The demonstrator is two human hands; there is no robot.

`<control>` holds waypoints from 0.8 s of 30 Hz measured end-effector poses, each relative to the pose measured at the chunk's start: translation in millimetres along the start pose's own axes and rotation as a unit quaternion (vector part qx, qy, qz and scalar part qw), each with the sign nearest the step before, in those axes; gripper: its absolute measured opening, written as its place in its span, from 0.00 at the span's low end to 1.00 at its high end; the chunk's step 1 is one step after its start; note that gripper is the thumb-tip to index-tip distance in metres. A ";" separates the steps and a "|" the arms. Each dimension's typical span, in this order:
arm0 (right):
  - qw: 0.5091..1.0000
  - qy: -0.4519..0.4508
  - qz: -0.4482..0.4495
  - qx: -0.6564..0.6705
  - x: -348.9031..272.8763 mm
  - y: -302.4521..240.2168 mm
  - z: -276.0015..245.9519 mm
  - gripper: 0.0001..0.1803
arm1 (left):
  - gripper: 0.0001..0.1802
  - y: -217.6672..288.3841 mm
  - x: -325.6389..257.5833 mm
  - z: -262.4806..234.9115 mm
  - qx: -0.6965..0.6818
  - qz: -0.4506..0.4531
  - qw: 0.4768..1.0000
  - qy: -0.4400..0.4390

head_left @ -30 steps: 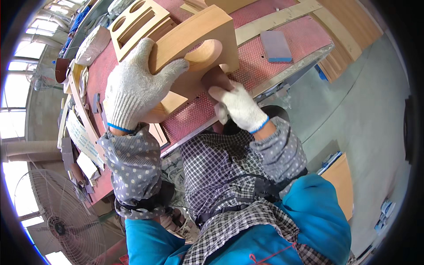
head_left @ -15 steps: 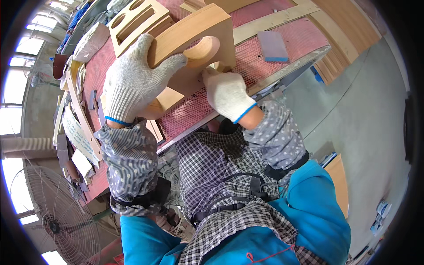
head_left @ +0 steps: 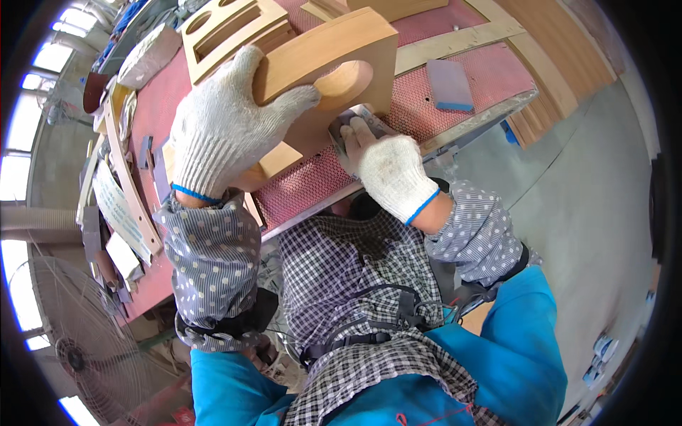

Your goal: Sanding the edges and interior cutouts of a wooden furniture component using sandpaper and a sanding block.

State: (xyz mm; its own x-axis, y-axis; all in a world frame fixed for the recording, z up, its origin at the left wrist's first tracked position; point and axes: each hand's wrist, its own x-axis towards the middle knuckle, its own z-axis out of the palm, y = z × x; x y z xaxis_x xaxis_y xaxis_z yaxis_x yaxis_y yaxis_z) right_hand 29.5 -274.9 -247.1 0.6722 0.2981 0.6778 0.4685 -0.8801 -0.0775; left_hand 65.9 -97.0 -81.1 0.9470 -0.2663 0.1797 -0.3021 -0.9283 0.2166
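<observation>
A thick light-wood workpiece (head_left: 330,46) with a rounded opening stands on its edge on the red mesh-covered table. My left hand (head_left: 231,124), in a white knit glove, grips its left end, thumb along the near face beside the opening. Below the opening, my right hand (head_left: 387,167), gloved with bare fingertips showing, is closed on a folded grey sheet that looks like sandpaper (head_left: 342,135). The sheet is at the workpiece's lower edge; whether it touches the wood is hard to see. A smaller wood piece (head_left: 279,160) lies under my left hand.
A grey sanding block (head_left: 450,85) with a blue base lies right on the table (head_left: 497,67). Wood frames with round and long cutouts (head_left: 227,32) sit behind. Scraps and curved strips (head_left: 128,177) line the left side, near a wire fan (head_left: 85,348). Wood boards (head_left: 561,57) lean at right.
My right hand has drawn back toward me and to the right, bringing the grey sheet into sight. My left hand keeps its grip on the workpiece; the whole view has shifted slightly.
</observation>
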 end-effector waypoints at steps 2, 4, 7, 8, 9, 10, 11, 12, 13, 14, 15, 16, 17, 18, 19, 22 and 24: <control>0.997 -0.074 -0.011 -0.036 0.3 4.7 5.5 0.05 | 0.36 4.0 -0.2 1.9 -0.005 -0.024 1.000 -0.011; 0.983 -0.172 -0.017 -0.057 14.8 10.2 15.3 0.06 | 0.36 0.0 0.0 2.1 -0.005 -0.009 1.000 -0.004; 0.943 -0.320 0.037 -0.080 26.9 3.7 23.2 0.08 | 0.35 -1.9 -0.7 5.2 0.001 0.002 1.000 0.007; 0.944 -0.324 0.058 -0.017 27.9 7.2 20.5 0.09 | 0.35 -2.3 -1.2 5.7 0.005 -0.001 1.000 0.011; 0.945 -0.322 0.054 -0.018 26.7 5.3 19.4 0.09 | 0.35 -3.0 -1.6 5.6 0.005 -0.003 1.000 0.015; 0.955 -0.282 0.013 -0.095 22.8 1.3 17.7 0.08 | 0.35 -3.8 -2.0 5.1 0.009 -0.004 1.000 0.013; 0.955 -0.239 -0.028 -0.171 21.9 -0.7 16.8 0.08 | 0.34 -4.4 -2.5 3.9 0.013 -0.006 1.000 0.011; 0.946 -0.279 -0.051 -0.159 28.3 2.6 13.4 0.08 | 0.34 -4.2 -0.8 4.3 0.012 -0.004 1.000 0.014; 0.945 -0.278 -0.051 -0.162 27.6 5.0 14.6 0.08 | 0.34 -3.6 0.4 4.7 0.007 -0.006 1.000 0.002; 0.938 -0.298 -0.068 -0.161 25.0 7.3 16.3 0.09 | 0.34 -3.2 1.4 5.7 0.002 -0.008 1.000 -0.010; 0.931 -0.316 -0.090 -0.159 26.8 7.1 15.6 0.10 | 0.34 -2.7 0.8 4.9 0.003 -0.011 1.000 -0.005; 0.931 -0.313 -0.094 -0.160 28.6 6.2 15.3 0.10 | 0.34 -2.0 0.0 5.3 0.011 -0.005 1.000 0.002; 0.926 -0.341 -0.083 -0.143 29.7 5.1 14.8 0.10 | 0.34 -2.5 -0.2 5.5 0.019 0.001 1.000 0.008; 0.918 -0.370 -0.071 -0.125 28.9 2.6 13.4 0.11 | 0.34 -4.1 -1.0 5.2 0.011 0.001 1.000 0.003; 0.917 -0.372 -0.074 -0.125 25.5 1.1 12.7 0.11 | 0.34 -4.6 -0.9 5.4 0.009 -0.003 1.000 0.003; 0.942 -0.270 -0.087 -0.178 12.9 3.3 17.3 0.11 | 0.35 -6.1 1.3 5.2 0.017 0.012 1.000 0.019; 0.949 -0.244 -0.106 -0.167 14.3 5.9 11.6 0.11 | 0.35 -9.5 3.7 6.4 0.019 0.021 1.000 0.014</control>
State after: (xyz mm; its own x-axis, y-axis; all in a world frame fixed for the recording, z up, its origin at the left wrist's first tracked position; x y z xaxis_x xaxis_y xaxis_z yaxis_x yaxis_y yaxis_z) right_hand 48.5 -271.6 -246.4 0.8072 0.5455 0.2257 0.4697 -0.8250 0.3142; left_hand 73.0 -90.8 -88.6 0.9302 -0.2977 0.2147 -0.3362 -0.9258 0.1727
